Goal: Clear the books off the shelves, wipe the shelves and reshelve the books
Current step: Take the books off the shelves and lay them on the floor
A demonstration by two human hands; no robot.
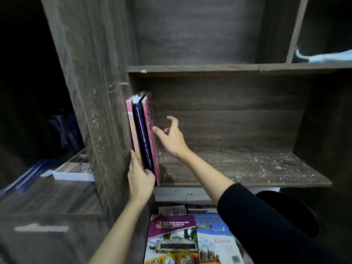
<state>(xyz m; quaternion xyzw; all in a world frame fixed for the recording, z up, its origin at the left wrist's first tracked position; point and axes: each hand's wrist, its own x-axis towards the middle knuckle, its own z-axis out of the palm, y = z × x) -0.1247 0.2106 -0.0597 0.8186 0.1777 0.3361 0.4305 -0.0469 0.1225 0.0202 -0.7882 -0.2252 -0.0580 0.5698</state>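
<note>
Three thin pink-and-purple books (142, 130), upright against dark wooden shelf wall (106, 111), look light and stiff: left hand (140, 180) grips lower spines, right hand (171, 138) splayed open beside them.

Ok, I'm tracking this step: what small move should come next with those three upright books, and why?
Probably close the right hand on the pink outer book and slide the three books out together. The left hand grips their lower front edges, the right hand is open beside them, and the shelf carries white specks, so it looks unwiped.
</note>
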